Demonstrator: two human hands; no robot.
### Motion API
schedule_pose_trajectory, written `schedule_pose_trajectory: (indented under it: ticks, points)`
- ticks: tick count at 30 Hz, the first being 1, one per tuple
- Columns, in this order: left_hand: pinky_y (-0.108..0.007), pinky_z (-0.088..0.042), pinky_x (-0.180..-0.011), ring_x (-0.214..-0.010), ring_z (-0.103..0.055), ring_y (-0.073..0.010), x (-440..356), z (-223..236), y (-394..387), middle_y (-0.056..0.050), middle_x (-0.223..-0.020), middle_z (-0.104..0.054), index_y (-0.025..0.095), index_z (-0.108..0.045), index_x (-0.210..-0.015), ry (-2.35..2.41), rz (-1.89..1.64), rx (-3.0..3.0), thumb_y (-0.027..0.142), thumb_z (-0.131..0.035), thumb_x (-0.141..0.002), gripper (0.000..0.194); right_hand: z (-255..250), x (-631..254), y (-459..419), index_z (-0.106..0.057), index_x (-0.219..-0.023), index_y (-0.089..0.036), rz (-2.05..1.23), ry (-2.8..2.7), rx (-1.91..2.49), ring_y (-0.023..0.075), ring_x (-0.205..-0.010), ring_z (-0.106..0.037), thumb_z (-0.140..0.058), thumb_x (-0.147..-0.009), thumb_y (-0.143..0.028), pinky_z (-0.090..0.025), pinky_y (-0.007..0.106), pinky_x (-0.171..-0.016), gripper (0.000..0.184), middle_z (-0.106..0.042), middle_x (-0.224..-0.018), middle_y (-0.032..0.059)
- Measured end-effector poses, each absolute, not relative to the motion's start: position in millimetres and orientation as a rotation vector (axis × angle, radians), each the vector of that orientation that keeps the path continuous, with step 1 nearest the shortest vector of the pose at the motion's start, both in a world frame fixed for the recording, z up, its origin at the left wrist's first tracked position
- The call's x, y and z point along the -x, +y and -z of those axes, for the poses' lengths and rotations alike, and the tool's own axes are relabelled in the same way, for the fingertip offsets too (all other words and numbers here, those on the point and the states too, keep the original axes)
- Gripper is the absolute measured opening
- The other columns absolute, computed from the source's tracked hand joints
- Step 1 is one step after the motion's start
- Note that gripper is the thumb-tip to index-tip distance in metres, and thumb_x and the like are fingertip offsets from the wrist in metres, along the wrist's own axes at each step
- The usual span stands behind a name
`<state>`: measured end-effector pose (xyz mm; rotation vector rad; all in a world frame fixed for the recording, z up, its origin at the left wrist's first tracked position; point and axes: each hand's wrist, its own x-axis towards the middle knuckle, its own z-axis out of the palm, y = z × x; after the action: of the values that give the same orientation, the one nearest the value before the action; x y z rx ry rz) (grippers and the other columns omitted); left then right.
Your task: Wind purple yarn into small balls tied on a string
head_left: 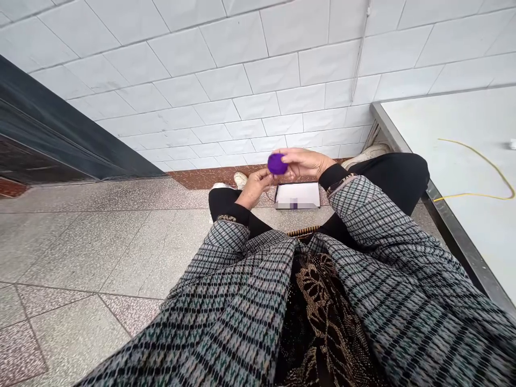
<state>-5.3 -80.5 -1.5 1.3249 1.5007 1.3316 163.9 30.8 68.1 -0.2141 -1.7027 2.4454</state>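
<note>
1. One purple ball (277,164) — small, round, deep violet, with a matte surface; whether it is flat or full cannot be told.
2. It is held up in front of the tiled wall (226,91), between two hands.
3. The right hand (305,162) pinches its right edge, thumb lapping over the front, fingers nearly closed.
4. The left hand (253,189) has its fingertips drawn together at the lower left edge; their exact grip cannot be told.
5. One white-lined box (298,191) — dark-rimmed — sits below the hands.
6. One yellow cord (479,153) curves across one white table (455,236) at right.
</note>
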Motion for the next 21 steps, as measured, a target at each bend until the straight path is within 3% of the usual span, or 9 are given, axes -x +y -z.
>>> schedule_pose_trajectory:
  ticks: [2, 5, 9, 12, 16, 21]
  points:
    - [-0.023, -0.02, -0.047, -0.048, -0.023, -0.0074, 0.0, 2.2, -82.3, 0.005, -0.058, -0.037, 0.018, -0.062, -0.082, 1.47, -1.262, -1.356, 0.049, -0.063, -0.078, 0.031, -69.8, -160.6, 33.8, -0.047, -0.1, -0.016, -2.347, -1.551, 0.275, 0.0056, -0.048, -0.052, -0.064, -0.09, -0.018, -0.046, 0.016, -0.047, 0.02, -0.06, -0.073, -0.0032]
    - [-0.024, -0.027, -0.049, -0.049, -0.031, -0.0083, -3.8, -5.0, -86.0, 0.004, -0.058, -0.043, 0.017, -0.064, -0.081, 1.498, -1.122, -1.517, 0.046, -0.06, -0.083, 0.03, -71.7, -155.0, 36.7, -0.044, -0.097, -0.018, -2.138, -1.494, 0.558, 0.0053, -0.046, -0.051, -0.061, -0.092, -0.017, -0.047, 0.017, -0.047, 0.018, -0.059, -0.071, -0.0037]
    - [-0.027, -0.041, -0.064, -0.062, -0.049, -0.0123, -7.8, -25.2, -92.0, 0.0, -0.067, -0.057, 0.016, -0.064, -0.076, 1.545, -0.905, -1.806, 0.038, -0.056, -0.086, 0.026, -66.2, -149.5, 37.3, -0.042, -0.101, -0.019, -1.826, -1.734, 0.937, 0.0076, -0.044, -0.049, -0.062, -0.093, -0.017, -0.04, 0.016, -0.039, 0.022, -0.057, -0.065, -0.002]
    - [-0.029, -0.043, -0.074, -0.073, -0.056, -0.0155, -9.9, -40.0, -95.1, -0.002, -0.076, -0.063, 0.016, -0.063, -0.073, 1.592, -0.812, -1.968, 0.035, -0.054, -0.085, 0.025, -58.3, -150.2, 35.9, -0.043, -0.104, -0.019, -1.701, -2.044, 0.998, 0.0091, -0.045, -0.049, -0.067, -0.089, -0.016, -0.039, 0.016, -0.037, 0.029, -0.056, -0.062, -0.0021]
    - [-0.029, -0.045, -0.076, -0.077, -0.058, -0.0173, 1.5, -45.7, -93.1, -0.003, -0.077, -0.063, 0.016, -0.063, -0.075, 1.777, -0.956, -1.943, 0.033, -0.053, -0.083, 0.021, -56.2, -157.7, 29.5, -0.052, -0.098, -0.017, -1.907, -2.454, 0.765, 0.0079, -0.046, -0.051, -0.068, -0.083, -0.008, -0.042, 0.017, -0.04, 0.024, -0.058, -0.066, -0.0013]
    - [-0.027, -0.041, -0.067, -0.066, -0.049, -0.0143, 20.6, -24.7, -84.1, 0.001, -0.068, -0.055, 0.017, -0.06, -0.077, 1.85, -1.263, -1.655, 0.035, -0.052, -0.083, 0.02, -67.9, -165.0, 23.9, -0.052, -0.105, -0.016, -2.343, -2.062, 0.385, 0.0059, -0.048, -0.055, -0.06, -0.082, -0.001, -0.047, 0.016, -0.046, 0.028, -0.064, -0.077, -0.001]
